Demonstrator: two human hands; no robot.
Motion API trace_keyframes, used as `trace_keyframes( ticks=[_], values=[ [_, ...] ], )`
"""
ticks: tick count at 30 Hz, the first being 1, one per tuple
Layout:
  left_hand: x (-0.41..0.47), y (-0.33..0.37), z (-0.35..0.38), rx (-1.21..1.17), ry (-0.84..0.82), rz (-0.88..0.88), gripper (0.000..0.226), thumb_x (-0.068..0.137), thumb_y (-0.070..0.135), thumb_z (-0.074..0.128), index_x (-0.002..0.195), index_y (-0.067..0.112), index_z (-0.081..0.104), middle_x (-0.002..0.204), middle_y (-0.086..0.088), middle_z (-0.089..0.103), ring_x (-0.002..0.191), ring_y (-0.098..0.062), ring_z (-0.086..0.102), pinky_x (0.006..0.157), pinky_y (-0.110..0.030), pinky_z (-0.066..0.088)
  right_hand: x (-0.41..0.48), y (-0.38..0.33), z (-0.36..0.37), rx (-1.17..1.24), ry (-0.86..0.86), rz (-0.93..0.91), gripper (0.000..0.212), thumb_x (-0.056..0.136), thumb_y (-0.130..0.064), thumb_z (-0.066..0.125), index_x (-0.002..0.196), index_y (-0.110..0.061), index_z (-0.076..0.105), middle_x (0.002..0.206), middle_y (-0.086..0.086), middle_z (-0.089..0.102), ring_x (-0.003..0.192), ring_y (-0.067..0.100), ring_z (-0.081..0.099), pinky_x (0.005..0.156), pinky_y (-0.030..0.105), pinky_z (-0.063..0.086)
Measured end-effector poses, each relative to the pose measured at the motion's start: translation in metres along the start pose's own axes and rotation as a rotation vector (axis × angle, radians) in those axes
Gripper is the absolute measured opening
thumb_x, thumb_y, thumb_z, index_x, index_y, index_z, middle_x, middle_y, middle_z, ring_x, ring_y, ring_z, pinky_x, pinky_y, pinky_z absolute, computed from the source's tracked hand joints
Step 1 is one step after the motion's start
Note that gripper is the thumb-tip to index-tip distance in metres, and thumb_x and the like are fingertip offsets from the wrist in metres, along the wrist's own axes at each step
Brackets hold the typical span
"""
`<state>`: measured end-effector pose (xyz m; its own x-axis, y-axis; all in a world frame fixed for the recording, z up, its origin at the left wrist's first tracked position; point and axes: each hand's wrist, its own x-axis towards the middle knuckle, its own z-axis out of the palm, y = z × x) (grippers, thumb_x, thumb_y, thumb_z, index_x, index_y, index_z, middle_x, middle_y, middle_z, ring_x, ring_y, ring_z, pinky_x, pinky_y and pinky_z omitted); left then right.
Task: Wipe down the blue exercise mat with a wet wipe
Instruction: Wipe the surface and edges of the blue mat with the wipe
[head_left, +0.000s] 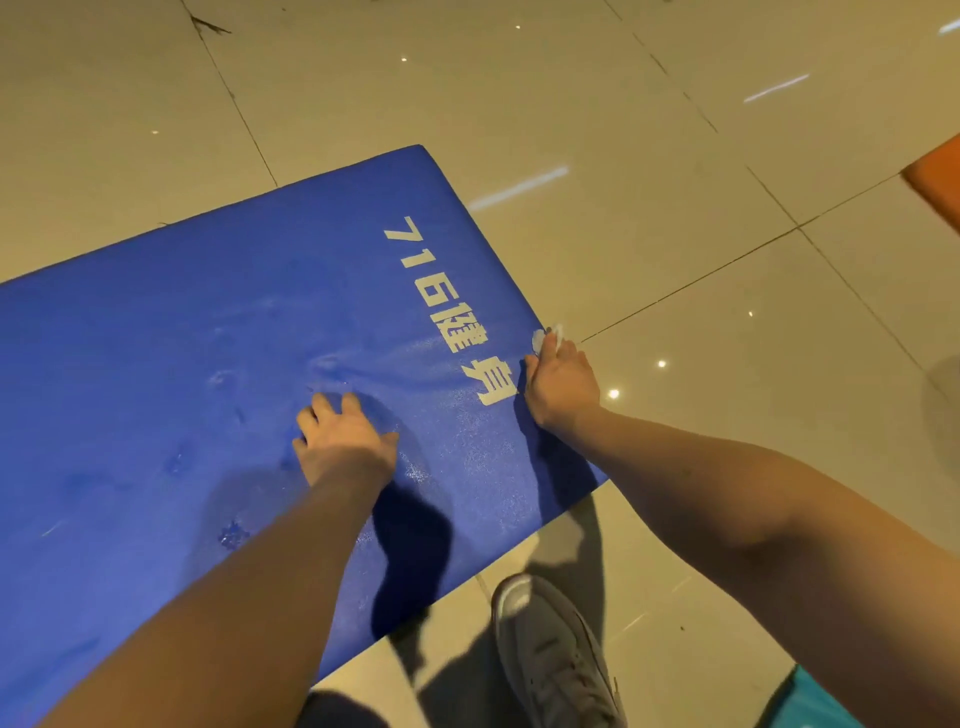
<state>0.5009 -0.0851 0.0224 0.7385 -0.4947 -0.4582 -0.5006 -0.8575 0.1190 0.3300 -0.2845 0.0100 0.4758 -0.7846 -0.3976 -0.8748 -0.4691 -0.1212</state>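
Observation:
The blue exercise mat (208, 364) lies flat on the tiled floor, with white printed characters near its right edge. My left hand (340, 439) rests on the mat near its middle, its fingers bent with the tips pressing into the surface. My right hand (561, 384) sits at the mat's right edge and holds a crumpled white wet wipe (548, 338), which shows just past the fingers. The part of the mat near the right hand looks damp and speckled.
Shiny beige floor tiles (675, 234) surround the mat. A grey shoe (556, 654) stands on the floor just below the mat's near edge. An orange object (935, 182) lies at the right border, and a bit of teal fabric (810, 701) shows at the bottom right.

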Motion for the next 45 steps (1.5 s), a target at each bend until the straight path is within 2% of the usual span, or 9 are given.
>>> trace_keyframes(
  ticks=[10,18,22,25,30,33,36,40,45],
  values=[
    [-0.05,-0.002,0.023,-0.022,-0.114,-0.031,0.076,0.092,0.048,0.066,0.151,0.018,0.028,0.16,-0.009,0.011,0.144,-0.032,0.014,0.106,-0.047,0.043,-0.084,0.057,0.033,0.035,0.025,0.029,0.06,0.107,-0.033,0.022,0.155,0.002,0.014,0.153,0.022,0.033,0.131,0.036,0.039,0.113,0.045,0.029],
    [-0.068,-0.014,0.028,0.043,-0.097,0.029,0.076,0.092,0.045,0.067,0.15,0.017,0.028,0.158,-0.011,0.014,0.142,-0.033,0.017,0.093,-0.049,0.049,-0.126,0.085,0.057,0.042,0.011,0.046,0.063,0.105,-0.038,0.009,0.157,-0.002,0.011,0.164,0.017,0.015,0.146,0.036,0.024,0.121,0.044,0.019],
    [-0.071,-0.02,0.024,0.035,-0.109,0.033,0.076,0.092,0.046,0.067,0.15,0.013,0.029,0.158,-0.012,0.015,0.142,-0.033,0.017,0.091,-0.048,0.049,-0.145,0.09,0.065,0.132,0.016,0.129,0.055,0.106,-0.04,0.017,0.146,-0.007,0.033,0.139,0.019,0.05,0.114,0.032,0.051,0.103,0.042,0.041],
    [-0.069,-0.026,0.02,0.025,-0.107,0.028,0.072,0.093,0.044,0.066,0.148,0.011,0.032,0.156,-0.012,0.019,0.141,-0.032,0.019,0.092,-0.048,0.048,-0.155,0.081,0.063,0.205,0.101,0.144,0.047,0.106,-0.042,0.02,0.132,-0.013,0.046,0.119,0.011,0.062,0.098,0.028,0.057,0.087,0.037,0.046],
    [-0.055,-0.035,0.006,0.014,-0.098,-0.012,0.065,0.096,0.042,0.063,0.145,0.01,0.036,0.15,-0.01,0.026,0.137,-0.03,0.024,0.077,-0.041,0.043,-0.138,0.038,0.037,0.243,0.318,-0.163,0.051,0.106,-0.037,0.033,0.151,-0.013,0.029,0.128,0.005,0.055,0.111,0.027,0.052,0.092,0.039,0.047],
    [-0.047,-0.041,0.003,0.024,-0.087,-0.039,0.066,0.095,0.042,0.064,0.145,0.01,0.036,0.149,-0.01,0.027,0.137,-0.03,0.025,0.081,-0.041,0.046,-0.124,0.016,0.042,0.183,0.246,-0.323,0.058,0.104,-0.038,0.033,0.155,-0.013,0.021,0.141,0.007,0.046,0.126,0.029,0.046,0.106,0.043,0.042],
    [-0.042,-0.049,0.004,0.062,-0.106,-0.082,0.078,0.091,0.048,0.068,0.15,0.013,0.03,0.156,-0.009,0.019,0.14,-0.031,0.021,0.092,-0.044,0.048,-0.119,0.001,0.062,0.074,0.122,-0.386,0.067,0.102,-0.041,0.03,0.158,-0.01,0.011,0.162,0.01,0.024,0.15,0.031,0.019,0.122,0.046,0.02],
    [-0.039,-0.059,0.009,0.035,-0.154,-0.135,0.096,0.082,0.057,0.074,0.153,0.021,0.02,0.16,-0.004,0.007,0.144,-0.031,0.013,0.101,-0.052,0.045,-0.126,-0.015,0.085,-0.015,0.052,-0.469,0.069,0.104,-0.042,0.033,0.158,-0.008,0.009,0.167,0.004,0.005,0.153,0.029,0.001,0.123,0.048,0.012],
    [-0.048,-0.068,0.025,-0.002,-0.065,-0.09,0.09,0.083,0.055,0.073,0.151,0.023,0.023,0.159,-0.002,0.009,0.144,-0.031,0.013,0.101,-0.054,0.046,-0.162,-0.033,0.107,-0.119,-0.018,-0.826,0.066,0.102,-0.036,0.038,0.157,-0.006,0.018,0.167,0.002,0.004,0.154,0.026,0.0,0.125,0.044,0.008]
  ],
)
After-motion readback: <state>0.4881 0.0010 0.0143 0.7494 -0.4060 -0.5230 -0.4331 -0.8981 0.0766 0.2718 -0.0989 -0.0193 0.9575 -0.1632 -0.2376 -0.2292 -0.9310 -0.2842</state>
